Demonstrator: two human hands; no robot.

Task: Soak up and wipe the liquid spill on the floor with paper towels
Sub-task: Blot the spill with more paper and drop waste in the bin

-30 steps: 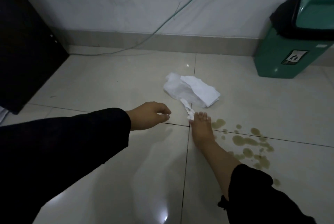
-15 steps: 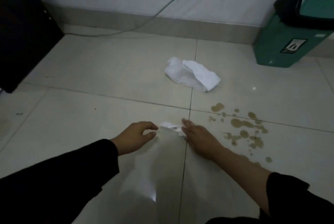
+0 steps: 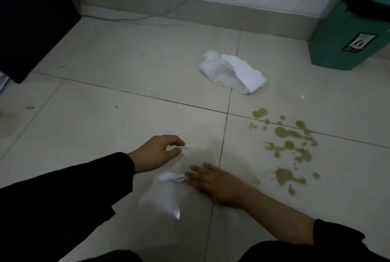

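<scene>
Spill [image 3: 289, 147] is not touched yet, as far as I can judge: yellow-brown drops and small puddles lie spread over the floor tiles [image 3: 126, 84], on the right side, across a grout line. So the soaking and wiping are both left to do, approx. the whole task.

The right hand [image 3: 213, 181] lies low on the floor, left of the spill and apart from it. Its fingertips [image 3: 191, 174] touch a small white scrap of paper towel [image 3: 168, 176]; if they pinch it or only press on it, I cannot tell. The left hand [image 3: 158, 152] hovers just beside, thumb and fingers bent in a narrow C, with nothing visible between them (a pale glint at the fingertip is too small to name).

The main pile of paper towels [image 3: 232, 73] lies crumpled farther back, near the spill but not on it.

The green bin [image 3: 337, 37] at the right has a sticker w/ a pictogram; no letters can be read.
</scene>
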